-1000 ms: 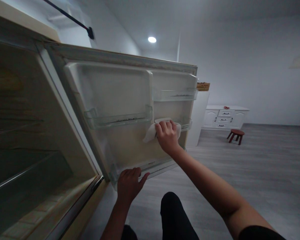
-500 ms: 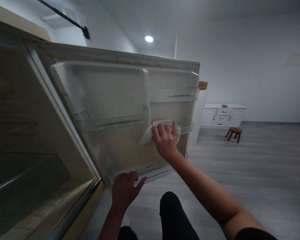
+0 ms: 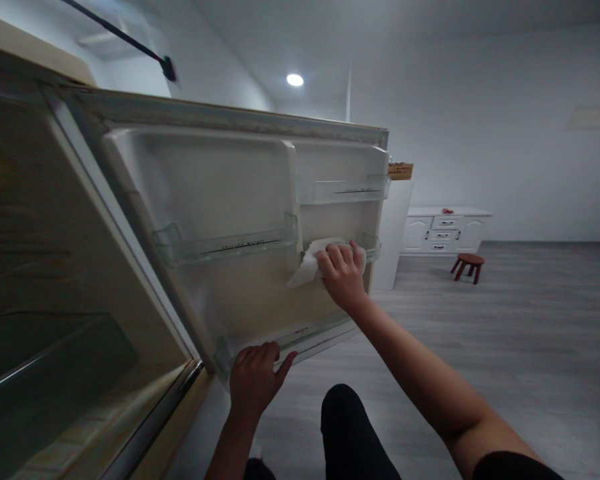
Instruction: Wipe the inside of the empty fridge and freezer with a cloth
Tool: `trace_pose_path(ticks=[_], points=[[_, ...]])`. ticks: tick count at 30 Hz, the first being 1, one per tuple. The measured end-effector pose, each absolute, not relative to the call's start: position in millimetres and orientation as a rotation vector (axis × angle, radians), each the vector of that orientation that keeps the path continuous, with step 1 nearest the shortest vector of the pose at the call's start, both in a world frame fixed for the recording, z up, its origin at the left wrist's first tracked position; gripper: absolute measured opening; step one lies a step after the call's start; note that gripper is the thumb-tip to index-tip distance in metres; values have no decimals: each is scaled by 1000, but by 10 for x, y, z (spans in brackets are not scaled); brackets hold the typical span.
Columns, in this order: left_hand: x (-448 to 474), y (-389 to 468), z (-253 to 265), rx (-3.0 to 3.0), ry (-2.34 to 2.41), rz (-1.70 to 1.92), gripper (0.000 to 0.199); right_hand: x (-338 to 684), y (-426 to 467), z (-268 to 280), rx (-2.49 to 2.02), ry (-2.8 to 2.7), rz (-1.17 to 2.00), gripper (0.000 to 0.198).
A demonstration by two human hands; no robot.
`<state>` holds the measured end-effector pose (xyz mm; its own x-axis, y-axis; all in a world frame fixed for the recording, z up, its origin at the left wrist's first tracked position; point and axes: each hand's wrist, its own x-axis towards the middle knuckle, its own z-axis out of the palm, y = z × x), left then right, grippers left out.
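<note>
The fridge door [image 3: 220, 173] hangs wide open, its inner side facing me. My right hand [image 3: 344, 277] is closed on a white cloth [image 3: 307, 265], which lies over the small clear shelf [image 3: 373, 248] on the door's right half. Part of the cloth is hidden under my fingers. My left hand [image 3: 256, 375] grips the front edge of the bottom clear door shelf [image 3: 320, 337], fingers hooked over it and thumb in front. Higher on the door are a left clear shelf [image 3: 245, 245] and an upper right shelf [image 3: 343, 191].
The dark fridge interior [image 3: 35, 333] with a glass shelf is at my left. Behind the door stand a white cabinet holding a cardboard box [image 3: 401, 171], a white sideboard [image 3: 445, 230] and a brown stool [image 3: 467, 267]. My knee [image 3: 347, 427] is below the door.
My right hand and the cloth have shifted slightly to the right along the shelf. The door's outer edge has swung a little to the left. My left hand keeps its grip.
</note>
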<state>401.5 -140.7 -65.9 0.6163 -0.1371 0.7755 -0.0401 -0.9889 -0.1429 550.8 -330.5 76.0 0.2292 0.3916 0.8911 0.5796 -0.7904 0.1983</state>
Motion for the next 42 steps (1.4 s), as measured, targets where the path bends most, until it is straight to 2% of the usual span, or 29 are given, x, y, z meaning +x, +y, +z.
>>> trace_pose_path(ticks=[8, 17, 22, 28, 36, 42], points=[[4007, -1465, -656, -2709, 127, -1313, 40, 6013, -4045, 721, -2346, -817, -1526, 23], [3975, -1403, -661, -2725, 169, -1336, 39, 5830, -3973, 620, -1988, -767, -1539, 18], [3919, -1250, -681, -2745, 254, -1406, 34, 5523, -3975, 551, -1865, -774, -1689, 33], [3828, -1139, -681, -2732, 385, -1441, 30, 5374, -4032, 457, -1734, -721, -1913, 30], [3942, -1342, -618, -2732, 215, -1443, 35, 5601, -4080, 634, -1923, -836, -1552, 31], [4064, -1404, -645, -2707, 126, -1449, 37, 5533, -3524, 713, -2050, -770, -1506, 27]])
